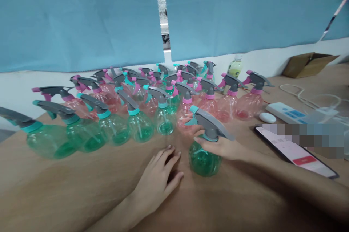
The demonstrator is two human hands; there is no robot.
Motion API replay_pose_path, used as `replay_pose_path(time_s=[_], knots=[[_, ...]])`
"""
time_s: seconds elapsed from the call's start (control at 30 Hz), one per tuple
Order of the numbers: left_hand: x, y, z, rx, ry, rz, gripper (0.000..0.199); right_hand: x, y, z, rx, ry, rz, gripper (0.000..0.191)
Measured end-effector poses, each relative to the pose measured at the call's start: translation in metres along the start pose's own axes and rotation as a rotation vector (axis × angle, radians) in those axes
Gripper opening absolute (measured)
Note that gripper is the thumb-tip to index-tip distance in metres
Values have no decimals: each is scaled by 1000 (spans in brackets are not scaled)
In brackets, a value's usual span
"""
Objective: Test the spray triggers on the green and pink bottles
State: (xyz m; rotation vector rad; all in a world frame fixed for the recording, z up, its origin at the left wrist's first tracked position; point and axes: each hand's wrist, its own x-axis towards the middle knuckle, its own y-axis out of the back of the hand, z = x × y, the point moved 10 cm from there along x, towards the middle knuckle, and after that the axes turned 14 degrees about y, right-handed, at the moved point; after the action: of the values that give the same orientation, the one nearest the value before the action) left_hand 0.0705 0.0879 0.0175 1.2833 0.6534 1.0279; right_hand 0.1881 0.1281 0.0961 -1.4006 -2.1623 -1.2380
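Observation:
My right hand [220, 147] is wrapped round the upper part of a green spray bottle [205, 161], just under its grey and turquoise trigger head. The bottle stands almost upright at the front of the group, with green liquid inside; part of my fingers is hidden behind it. My left hand [159, 174] lies on the wooden table [81, 195] to the left of that bottle, apart from it, fingers stretched out and holding nothing. Beyond my hands runs a front row of green spray bottles [140, 126], with pink spray bottles [249, 105] behind and to the right.
To the right lie a phone [294, 152], a white oval object [267, 117], a power strip [286, 113] and white cables [297, 96]. A drink bottle [235, 66] and an open cardboard box [308, 65] stand at the back, below a blue curtain [95, 17].

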Motion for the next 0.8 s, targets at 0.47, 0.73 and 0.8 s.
replay_pose_path(time_s=[0.47,0.73,0.8], knots=[[-1,-1,-1,-2,5,0,42,-3,-2,8,79,-45,-3,7],[0,1,0,1,11,-6,41,-4,-3,14,69,-31,6,4],[0,1,0,2,9,-8,41,-5,-3,18,74,-35,12,3]])
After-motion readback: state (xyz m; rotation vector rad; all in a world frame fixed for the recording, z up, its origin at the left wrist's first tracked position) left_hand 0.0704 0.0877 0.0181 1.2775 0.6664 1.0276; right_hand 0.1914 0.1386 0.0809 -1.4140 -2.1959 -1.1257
